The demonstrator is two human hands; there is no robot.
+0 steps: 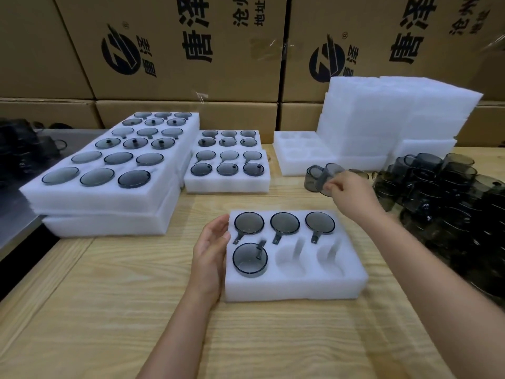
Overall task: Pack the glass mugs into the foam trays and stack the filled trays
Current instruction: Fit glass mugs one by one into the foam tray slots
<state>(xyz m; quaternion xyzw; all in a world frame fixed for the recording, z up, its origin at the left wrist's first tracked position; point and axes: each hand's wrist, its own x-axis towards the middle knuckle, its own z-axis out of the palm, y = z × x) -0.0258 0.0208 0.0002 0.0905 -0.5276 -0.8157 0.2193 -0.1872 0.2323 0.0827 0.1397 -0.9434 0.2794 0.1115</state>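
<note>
Along the back, brown cardboard cartons with black print, stacked into a wall. Below them, a pale bench of grained wood.

On its far left, a broad stack of white foam trays, two layers showing. Every top pocket plugged with round smoky-grey glass.

At far right, a tall foam pile of unfilled trays, matte and soft-edged. Just left of its foot, one empty tray lying flat.

Along the right edge, a loose mug heap: dark, glossy, cylindrical, handles pointing every way.

Between the broad stack and the empty tray, a smaller stack of filled trays, with four rows of three rims on top.

Near centre, the front tray, a thick white foam block cut with six round pockets and narrow handle slots.
- Far row full: three mugs, handles toward the near side.
- Near-left pocket holding a fourth mug, handle toward the far side.
- Near-middle pocket and the near-right one beside it bare foam.

Left hand wide, fingers relaxed, palm against the front tray's left wall.

Right hand raised beyond the front tray, fingers curled on a tilted mug. Held just beside a lone mug on the bench.
</note>
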